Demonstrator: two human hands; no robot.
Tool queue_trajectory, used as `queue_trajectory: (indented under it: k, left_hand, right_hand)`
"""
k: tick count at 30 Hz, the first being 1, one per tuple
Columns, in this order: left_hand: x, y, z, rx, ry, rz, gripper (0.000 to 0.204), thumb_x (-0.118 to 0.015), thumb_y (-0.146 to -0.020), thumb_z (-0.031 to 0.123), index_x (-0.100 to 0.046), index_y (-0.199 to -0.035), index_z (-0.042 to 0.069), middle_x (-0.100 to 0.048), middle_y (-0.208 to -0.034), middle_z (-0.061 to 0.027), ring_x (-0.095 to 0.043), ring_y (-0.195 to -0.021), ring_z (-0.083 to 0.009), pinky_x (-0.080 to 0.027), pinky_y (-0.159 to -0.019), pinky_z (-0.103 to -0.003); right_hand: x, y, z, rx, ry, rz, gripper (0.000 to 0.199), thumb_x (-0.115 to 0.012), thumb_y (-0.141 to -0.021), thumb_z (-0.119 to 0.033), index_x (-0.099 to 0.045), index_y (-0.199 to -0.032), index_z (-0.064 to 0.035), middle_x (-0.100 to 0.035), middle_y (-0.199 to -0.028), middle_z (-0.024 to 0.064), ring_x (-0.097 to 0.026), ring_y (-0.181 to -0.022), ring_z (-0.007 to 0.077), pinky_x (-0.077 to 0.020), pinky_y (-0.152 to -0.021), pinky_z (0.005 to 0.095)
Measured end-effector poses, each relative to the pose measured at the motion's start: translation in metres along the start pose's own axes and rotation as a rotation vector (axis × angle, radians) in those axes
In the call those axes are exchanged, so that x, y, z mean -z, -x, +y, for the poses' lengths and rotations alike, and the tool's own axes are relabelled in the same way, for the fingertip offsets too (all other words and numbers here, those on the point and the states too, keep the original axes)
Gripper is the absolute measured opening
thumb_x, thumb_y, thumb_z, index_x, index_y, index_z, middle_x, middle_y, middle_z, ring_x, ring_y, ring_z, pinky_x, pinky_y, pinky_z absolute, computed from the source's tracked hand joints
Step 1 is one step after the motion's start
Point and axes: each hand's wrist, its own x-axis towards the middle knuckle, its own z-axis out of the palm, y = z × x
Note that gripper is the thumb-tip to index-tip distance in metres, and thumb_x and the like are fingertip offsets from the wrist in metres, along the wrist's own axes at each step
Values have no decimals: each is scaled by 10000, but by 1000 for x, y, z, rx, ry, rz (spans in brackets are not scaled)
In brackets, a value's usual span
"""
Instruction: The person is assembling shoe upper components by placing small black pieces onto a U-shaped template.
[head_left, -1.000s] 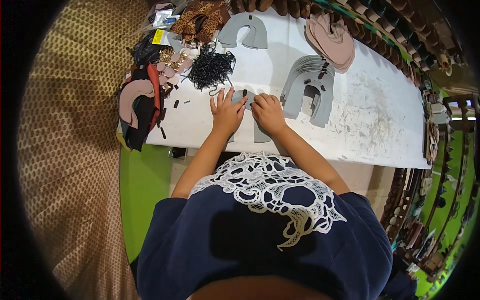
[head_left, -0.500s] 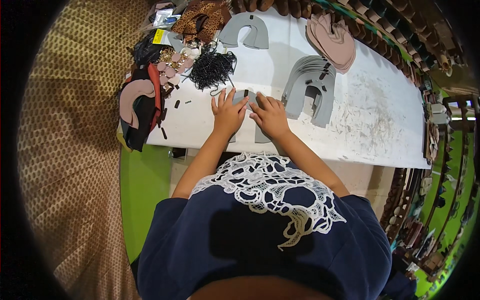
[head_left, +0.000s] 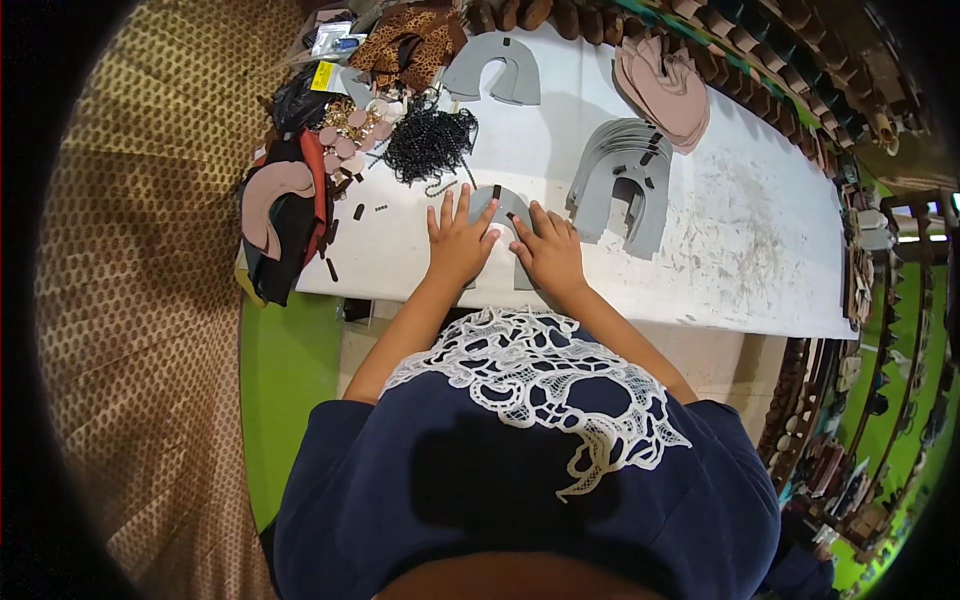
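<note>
A grey arch-shaped flat piece (head_left: 481, 203), which looks like a shoe upper, lies on the white table right in front of me. A small black tab (head_left: 497, 191) sits at the top of its curve. My left hand (head_left: 459, 243) rests flat on the arch's left side, fingers spread. On the right side lies my right hand (head_left: 555, 258), its fingers stretched out; a second small dark piece (head_left: 511, 216) shows by its fingertips. Parts of the arch are hidden under both hands. Close to the right stands a stack of similar grey arches (head_left: 597, 190) with black tabs on top.
Beyond my left hand are a heap of black beaded strands (head_left: 430, 145), pink discs (head_left: 345, 148) and leopard-print material (head_left: 400, 45). Another grey arch (head_left: 465, 70) and pink curved pieces (head_left: 665, 90) lie farther back. Shoes on racks (head_left: 790, 60) line the table's far edge.
My fingers have shifted slightly on the grey arch. The right fingertips are a little farther from the black tab, baring more of the curve and the second dark piece.
</note>
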Motion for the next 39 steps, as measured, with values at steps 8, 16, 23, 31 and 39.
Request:
queue_trajectory:
  k: [8, 16, 23, 31, 39]
  left_hand:
    - [7, 27, -13, -13, -3, -58, 579, -509, -849, 455, -398, -1366, 221, -218, -1475, -155, -180, -1355, -342, -75, -1066, -555]
    - [8, 26, -14, -46, 28, -49, 572, -507, -849, 454, -413, -1356, 206, -236, -1464, -163, -205, -1346, -330, -88, -1066, -548]
    - [19, 33, -43, -75, 52, -77, 489, -512, -855, 432, -466, -1311, 262, -261, -1453, -163, -226, -1338, -327, -110, -1059, -557]
    - [45, 37, -85, -56, 85, -7, 307, -587, -819, 325, -630, -1110, 237, -464, -1307, -81, -305, -1285, -308, -161, -1046, -551]
    - [74, 37, -121, -22, 120, 11, 243, -609, -794, 245, -658, -1021, 169, -483, -1268, -85, -306, -1271, -334, -166, -1040, -558]
  right_hand:
    - [6, -10, -8, -5, -67, 34, 357, -607, -802, -314, -614, -1118, -149, -475, -1281, 127, -470, -1112, 281, -366, -922, 448]
    - [0, -7, -8, 22, -9, 68, 342, -616, -799, -306, -636, -1095, -136, -504, -1245, 125, -484, -1096, 281, -363, -913, 422]
    - [6, -18, -22, -6, -38, 133, 158, -634, -774, -212, -675, -854, -82, -576, -1097, 113, -526, -1004, 289, -371, -893, 420]
    - [-11, -41, -58, 20, -131, 90, 148, -628, -756, -160, -659, -886, -96, -571, -1103, 118, -535, -985, 307, -396, -855, 423]
    - [-29, -70, -103, 125, -218, 1, 159, -626, -748, -129, -653, -901, -95, -576, -1091, 122, -554, -958, 292, -416, -827, 423]
